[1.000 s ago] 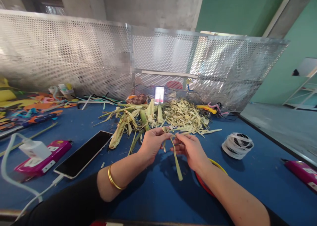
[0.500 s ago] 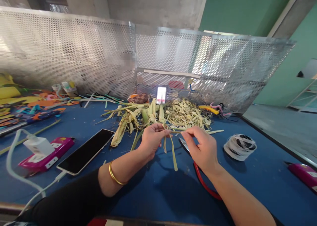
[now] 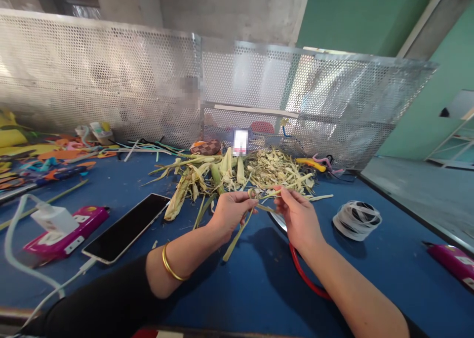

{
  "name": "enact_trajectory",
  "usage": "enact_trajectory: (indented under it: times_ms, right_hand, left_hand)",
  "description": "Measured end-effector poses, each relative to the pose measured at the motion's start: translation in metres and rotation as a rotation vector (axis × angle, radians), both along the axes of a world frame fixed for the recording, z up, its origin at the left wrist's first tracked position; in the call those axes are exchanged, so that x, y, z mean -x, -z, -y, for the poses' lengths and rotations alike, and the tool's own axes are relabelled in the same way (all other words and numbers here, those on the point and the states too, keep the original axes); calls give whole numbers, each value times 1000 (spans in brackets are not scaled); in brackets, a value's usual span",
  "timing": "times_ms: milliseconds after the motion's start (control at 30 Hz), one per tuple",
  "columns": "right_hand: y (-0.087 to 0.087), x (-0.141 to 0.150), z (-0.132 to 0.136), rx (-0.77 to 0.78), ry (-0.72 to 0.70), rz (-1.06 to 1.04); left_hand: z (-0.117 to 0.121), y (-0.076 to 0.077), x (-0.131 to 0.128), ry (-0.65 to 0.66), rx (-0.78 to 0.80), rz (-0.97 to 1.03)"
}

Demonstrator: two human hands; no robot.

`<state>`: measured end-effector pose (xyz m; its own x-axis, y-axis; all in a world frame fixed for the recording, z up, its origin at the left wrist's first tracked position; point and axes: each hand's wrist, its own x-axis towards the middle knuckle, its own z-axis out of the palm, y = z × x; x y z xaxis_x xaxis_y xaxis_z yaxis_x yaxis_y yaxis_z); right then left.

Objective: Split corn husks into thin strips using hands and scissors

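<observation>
My left hand [image 3: 229, 213] and my right hand [image 3: 298, 214] meet over the blue table [image 3: 237, 278], both pinched on thin pale-green strips of corn husk [image 3: 255, 202]. One strip [image 3: 237, 234] hangs down to the left from my left hand's fingers. A gold bangle [image 3: 170, 268] circles my left wrist. Just beyond the hands lies a heap of husk pieces and shreds [image 3: 240, 175]. Scissors with a red handle [image 3: 303, 274] lie on the table under my right forearm, partly hidden.
A phone [image 3: 126, 228] on a white cable lies at the left, beside a pink power strip [image 3: 62, 232] with a white charger. A roll of white bands [image 3: 356, 218] sits at the right. A perforated metal screen [image 3: 148, 86] backs the table. Colourful scraps [image 3: 48, 160] lie far left.
My right hand has come back in to the left hand and pinches the strips. The hanging strip has swung from straight down to slanting left.
</observation>
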<state>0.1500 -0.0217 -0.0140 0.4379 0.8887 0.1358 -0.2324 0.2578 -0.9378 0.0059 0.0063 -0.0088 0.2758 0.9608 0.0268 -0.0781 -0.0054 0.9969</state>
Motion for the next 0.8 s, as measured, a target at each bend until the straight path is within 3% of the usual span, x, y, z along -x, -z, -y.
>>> enact_trajectory:
  times_ms: [200,333,433,633,800]
  right_hand:
    - [-11,-5,8,-233,53,305]
    - [-17,-8,14,-151,19,842]
    - [-18,-11,14,-90,4,1089]
    - [-16,-14,10,-23,47,1207]
    - [-13,-9,11,-47,21,1205]
  left_hand:
    - [2,-3,0,41,40,-93]
    - [1,-6,0,-20,86,-44]
    - [1,-6,0,-64,107,-7]
    - [0,-1,-3,-56,69,109]
    - [2,2,-3,-10,24,12]
